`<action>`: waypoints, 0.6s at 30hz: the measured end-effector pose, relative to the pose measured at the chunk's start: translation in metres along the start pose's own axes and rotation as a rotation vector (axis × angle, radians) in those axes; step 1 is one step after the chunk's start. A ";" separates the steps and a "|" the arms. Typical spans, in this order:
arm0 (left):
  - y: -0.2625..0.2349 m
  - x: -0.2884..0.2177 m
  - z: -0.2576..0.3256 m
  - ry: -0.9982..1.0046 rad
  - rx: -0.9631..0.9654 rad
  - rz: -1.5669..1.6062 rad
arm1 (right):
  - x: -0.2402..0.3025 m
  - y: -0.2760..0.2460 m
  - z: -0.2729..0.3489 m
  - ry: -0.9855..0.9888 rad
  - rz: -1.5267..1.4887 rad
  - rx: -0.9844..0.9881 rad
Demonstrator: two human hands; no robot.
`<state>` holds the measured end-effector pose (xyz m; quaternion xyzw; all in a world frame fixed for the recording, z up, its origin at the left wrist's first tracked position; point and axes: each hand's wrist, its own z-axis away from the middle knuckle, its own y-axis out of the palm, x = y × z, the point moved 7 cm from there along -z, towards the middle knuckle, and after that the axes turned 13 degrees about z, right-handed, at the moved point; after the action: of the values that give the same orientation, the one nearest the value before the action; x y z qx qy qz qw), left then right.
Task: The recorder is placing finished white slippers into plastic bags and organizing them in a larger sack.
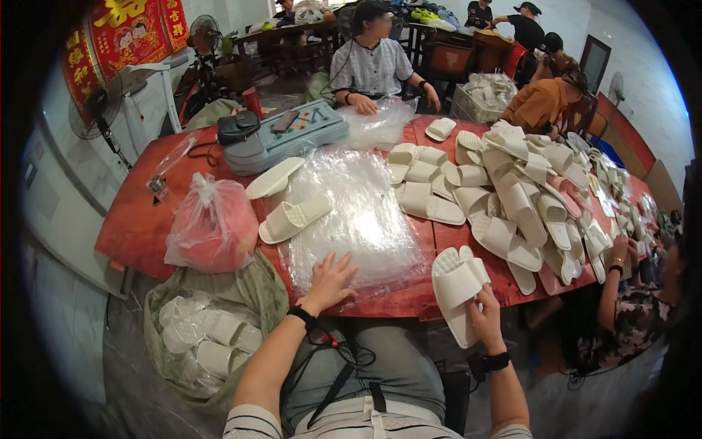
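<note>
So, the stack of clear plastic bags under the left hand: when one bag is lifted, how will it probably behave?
The clear plastic bags look thin and crinkled, so one would likely hang floppy and weigh almost nothing. Their glossy surface suggests the sheets may slide over each other, so the left hand, pressed flat on the stack, might drag several along.

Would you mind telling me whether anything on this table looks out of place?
One slipper lies alone on the plastic bags, apart from the slipper pile at the right; nothing looks spilled or damaged.
</note>
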<state>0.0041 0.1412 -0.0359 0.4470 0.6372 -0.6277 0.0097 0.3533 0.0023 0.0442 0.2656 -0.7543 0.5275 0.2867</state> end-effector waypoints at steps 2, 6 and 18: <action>-0.003 -0.014 0.003 0.006 0.050 -0.078 | 0.001 0.002 0.003 -0.019 0.013 -0.020; -0.003 -0.042 0.016 0.026 0.232 -0.093 | 0.006 0.011 0.005 -0.007 -0.005 0.002; -0.055 -0.034 0.011 -0.026 -0.334 0.344 | 0.009 0.020 0.016 -0.050 -0.051 0.021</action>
<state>-0.0137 0.1233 0.0254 0.5330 0.6467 -0.5083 0.1983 0.3306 -0.0076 0.0336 0.3007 -0.7488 0.5210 0.2784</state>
